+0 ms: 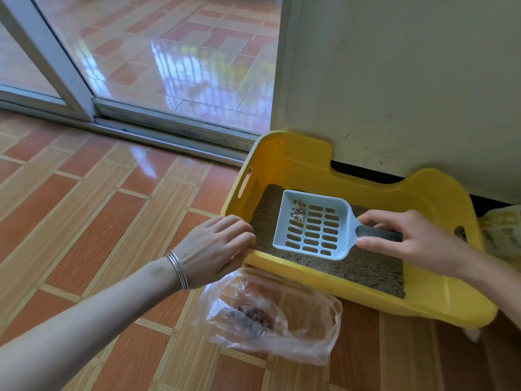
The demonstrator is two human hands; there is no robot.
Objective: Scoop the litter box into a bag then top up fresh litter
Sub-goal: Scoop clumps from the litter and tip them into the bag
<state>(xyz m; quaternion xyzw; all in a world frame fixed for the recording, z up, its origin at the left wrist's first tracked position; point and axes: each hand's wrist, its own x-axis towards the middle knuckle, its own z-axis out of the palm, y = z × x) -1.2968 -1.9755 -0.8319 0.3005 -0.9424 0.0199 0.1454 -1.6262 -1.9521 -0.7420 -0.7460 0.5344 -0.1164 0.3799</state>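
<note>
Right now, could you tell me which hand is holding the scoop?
The right hand grips the blue scoop by its handle; the left hand, wearing bangles, holds the yellow litter box by its rim.

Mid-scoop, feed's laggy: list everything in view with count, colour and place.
Tiled floor: one, red-brown, all around.
Wall: one, cream, scuffed, upper right.
Sliding glass door: one, pale metal frame, upper left.
Yellow plastic litter box: one, yellow, on the floor against the wall.
Granular litter: one bed, grey-brown, inside the box.
Slotted plastic scoop: one, pale blue with dark grey handle, over the litter.
Scooped clumps: a few, grey, in the scoop's far-left corner.
Clear plastic bag: one, transparent, on the floor before the box, dark clumps inside.
Printed bag: one, yellowish, right edge, partly cut off.
Thin bangles: several, silver, left wrist.
Left hand: one, grips the box's near-left rim.
Right hand: one, pinches the scoop's handle.
</note>
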